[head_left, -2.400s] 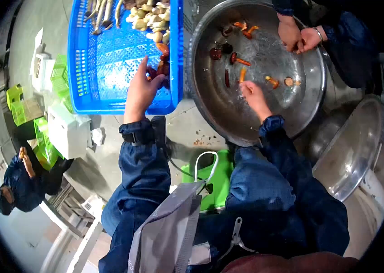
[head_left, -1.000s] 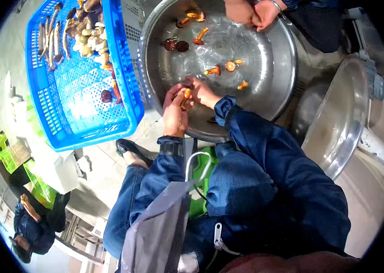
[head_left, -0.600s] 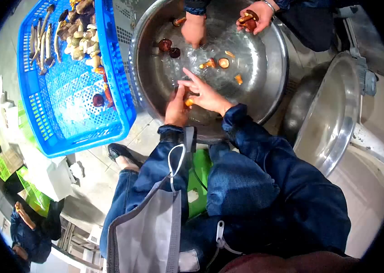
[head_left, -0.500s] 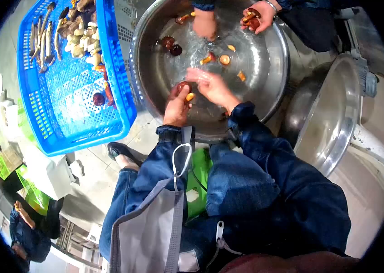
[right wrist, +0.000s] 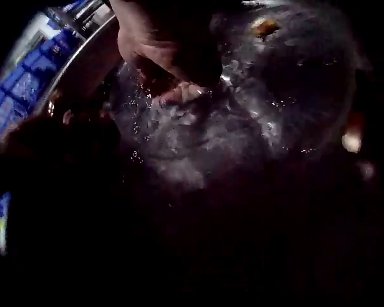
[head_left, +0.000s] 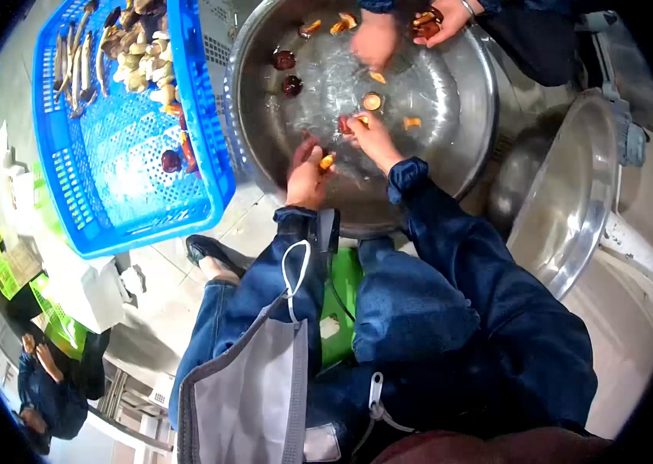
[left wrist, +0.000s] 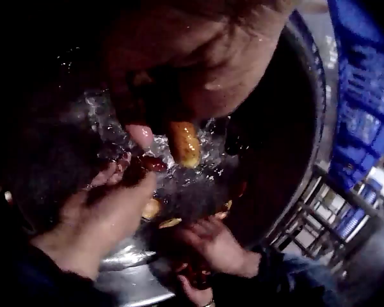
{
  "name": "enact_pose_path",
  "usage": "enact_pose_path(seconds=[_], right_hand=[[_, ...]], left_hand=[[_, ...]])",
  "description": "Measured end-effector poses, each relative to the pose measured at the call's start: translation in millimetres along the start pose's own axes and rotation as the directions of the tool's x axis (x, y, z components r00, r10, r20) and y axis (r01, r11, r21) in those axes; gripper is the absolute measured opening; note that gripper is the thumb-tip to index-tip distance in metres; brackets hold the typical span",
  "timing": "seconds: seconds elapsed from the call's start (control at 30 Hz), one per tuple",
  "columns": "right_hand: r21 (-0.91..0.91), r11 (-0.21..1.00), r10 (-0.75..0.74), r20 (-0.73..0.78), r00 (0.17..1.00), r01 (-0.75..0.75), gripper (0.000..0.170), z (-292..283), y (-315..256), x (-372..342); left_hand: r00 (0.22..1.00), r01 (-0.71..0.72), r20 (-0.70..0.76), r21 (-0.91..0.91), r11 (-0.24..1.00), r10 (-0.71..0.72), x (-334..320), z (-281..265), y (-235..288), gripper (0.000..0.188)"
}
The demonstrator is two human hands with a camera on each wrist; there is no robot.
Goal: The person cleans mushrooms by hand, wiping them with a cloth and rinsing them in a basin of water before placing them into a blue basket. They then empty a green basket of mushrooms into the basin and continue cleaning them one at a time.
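Observation:
In the head view, my left hand [head_left: 308, 187] grips a mushroom with a yellow stem [head_left: 327, 162] near the close side of a metal basin [head_left: 489, 127] of water. The stem [left wrist: 185, 146] hangs below that hand [left wrist: 208, 57] in the left wrist view; its cap is mostly hidden. My right hand [head_left: 375, 143] pinches a dark red-capped mushroom [head_left: 344, 124] farther into the basin. Several mushrooms lie about it in the water, among them a round pale one [head_left: 372, 101] and two dark caps, one of them a dark red cap [head_left: 284, 60]. The right wrist view is dark.
Left of the basin stands a blue basket [head_left: 227, 182] with sorted mushrooms. Another person's hand [head_left: 377, 40] reaches into the water; their other hand [head_left: 444, 27] holds mushrooms. A second metal basin [head_left: 574, 209] leans at the right. A face mask [head_left: 245, 387] hangs below my view.
Both hands came together at the basin, the left from the basket. My right hand then moved away from the left hand to a red-capped mushroom. The other person picked up mushrooms.

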State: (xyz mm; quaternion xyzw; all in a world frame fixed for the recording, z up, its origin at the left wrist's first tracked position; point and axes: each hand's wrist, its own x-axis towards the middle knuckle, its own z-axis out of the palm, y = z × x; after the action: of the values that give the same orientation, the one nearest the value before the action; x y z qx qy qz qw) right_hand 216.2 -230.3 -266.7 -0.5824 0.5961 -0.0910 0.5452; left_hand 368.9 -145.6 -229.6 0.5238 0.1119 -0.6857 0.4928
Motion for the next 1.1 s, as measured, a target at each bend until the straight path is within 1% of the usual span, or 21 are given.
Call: enact_pose_path(seconds=[0.07,0.1,0.17,0.2,0.23,0.33,0.37,0.4,0.47,0.5,0.53,0.57,0.67,0.7,0.73,0.77,0.8,0.87,0.93,1.0,1.1], right_hand=[[0.294,0.93,0.172,0.186,0.967,-0.222,0.037,1.3,-8.0,-4.6],[0.175,0.983,-0.076,0.143,0.987,0.05,0.038,5.9,-8.2,-10.7],[0.201,0.979,0.013,0.162,0.987,-0.046,0.035,13.6,-22.6,-17.9],[0.245,0.96,0.081,0.221,0.972,-0.136,0.036,7.5,-39.6,-23.7],[0.105,0.992,0.051,0.22,0.974,-0.076,0.046,4.1,-40.4,-22.0],[-0.304,0.951,0.019,0.227,0.974,0.052,0.055,-0.6,-27.3,-7.8],[-0.266,0.964,0.063,0.301,0.952,0.02,0.059,-9.8,-35.6,-11.5],[-0.255,0.966,0.054,0.388,0.92,0.051,0.05,-14.3,-18.0,-1.3],[-0.089,0.98,-0.133,0.359,0.924,0.175,0.041,-34.1,-7.0,2.3],[-0.082,0.987,-0.126,0.123,0.984,0.137,0.037,-41.2,-12.6,3.7],[-0.068,0.993,-0.105,-0.12,0.987,0.098,0.033,-47.8,-18.2,5.5],[-0.013,0.997,-0.075,-0.357,0.931,0.075,0.027,-48.1,-15.8,17.9],[-0.564,0.808,-0.515,-0.531,0.673,0.173,0.027,-40.1,-21.0,28.9],[-0.449,0.833,-0.508,-0.386,0.77,0.324,0.03,-38.7,-7.0,38.9],[-0.263,0.922,-0.344,-0.224,0.912,0.283,0.033,-32.2,7.1,44.7],[-0.085,0.98,-0.194,-0.158,0.968,0.182,0.032,-21.8,18.6,48.3],[0.084,0.995,-0.05,-0.063,0.997,0.055,0.031,-14.2,22.6,51.0],[0.35,0.932,0.109,-0.012,0.994,-0.098,0.029,-12.4,-15.8,19.7],[0.227,0.95,-0.218,-0.003,0.976,0.213,0.026,7.7,-4.6,9.3],[0.092,0.984,-0.158,0.045,0.986,0.154,0.022,11.5,-16.1,-14.6],[-0.003,1.0,-0.014,-0.064,0.998,0.014,0.022,5.5,-22.5,-15.1]], left_hand=[[0.984,0.083,-0.167,0.108,0.991,-0.064,13.4,0.2,-6.3,0.029],[0.995,-0.02,0.097,0.155,0.988,0.005,18.0,-6.1,-4.9,0.029],[0.98,-0.133,0.164,0.112,0.985,0.114,2.9,8.1,-2.5,0.028],[0.985,-0.033,0.168,-0.022,0.999,0.037,4.7,10.5,-2.2,0.031],[0.984,0.068,0.171,-0.156,0.985,-0.041,8.2,11.1,-3.6,0.036],[0.963,0.045,0.263,0.035,0.998,-0.052,7.4,4.2,-7.1,0.043],[0.956,-0.052,0.291,0.249,0.967,-0.023,-2.2,9.6,4.4,0.035],[0.965,-0.048,0.261,0.181,0.982,-0.001,-0.5,11.2,1.4,0.03],[0.981,-0.045,0.19,0.049,0.998,0.035,2.7,14.8,-4.2,0.023],[0.977,-0.038,0.212,0.05,0.998,0.026,5.6,13.6,-3.5,0.019],[0.984,-0.074,0.173,0.146,0.987,0.048,14.9,8.1,-10.6,0.023],[0.983,-0.133,0.154,0.208,0.969,0.101,14.3,8.4,-13.1,0.026],[0.977,-0.181,0.16,0.248,0.952,0.144,13.4,10.9,-15.1,0.03],[0.977,-0.173,0.165,0.236,0.956,0.136,11.1,10.3,-15.6,0.031],[0.979,-0.157,0.167,0.223,0.962,0.121,9.0,9.5,-15.1,0.032],[0.979,-0.145,0.169,0.207,0.967,0.111,9.4,8.3,-14.4,0.033],[0.98,-0.133,0.171,0.19,0.973,0.1,9.2,7.3,-13.2,0.034],[0.986,-0.117,0.139,0.138,0.984,0.097,11.8,4.6,-13.3,0.034],[0.987,-0.108,0.128,0.057,0.992,0.1,11.7,8.0,-9.8,0.033],[0.992,-0.082,0.1,0.03,0.996,0.078,10.7,12.4,-5.5,0.029],[0.981,-0.029,0.195,0.063,0.998,0.016,16.4,3.8,-13.1,0.029]])
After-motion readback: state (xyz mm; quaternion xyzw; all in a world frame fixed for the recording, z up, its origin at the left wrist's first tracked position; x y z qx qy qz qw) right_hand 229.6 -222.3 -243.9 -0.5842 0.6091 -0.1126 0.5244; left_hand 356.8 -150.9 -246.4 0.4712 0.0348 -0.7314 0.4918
